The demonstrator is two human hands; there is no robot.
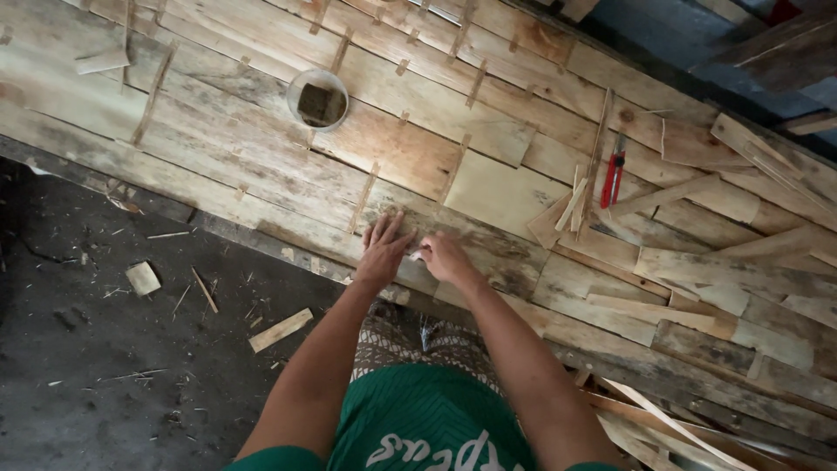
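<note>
A rough plank surface [261, 131] runs slantwise across the view, pale and worn in soft daylight. Below it lies a dark dirt floor [105, 384] strewn with wood scraps [279, 330] and splinters.

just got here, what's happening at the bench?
A person stands at a rough wooden bench covered in thin boards and slats. The left hand lies flat, fingers spread, on a board near the front edge. The right hand is closed beside it, pinching something small and pale that is too small to identify. A red utility knife lies untouched farther right, and a round container sits toward the back. Wood scraps litter the floor.
</note>
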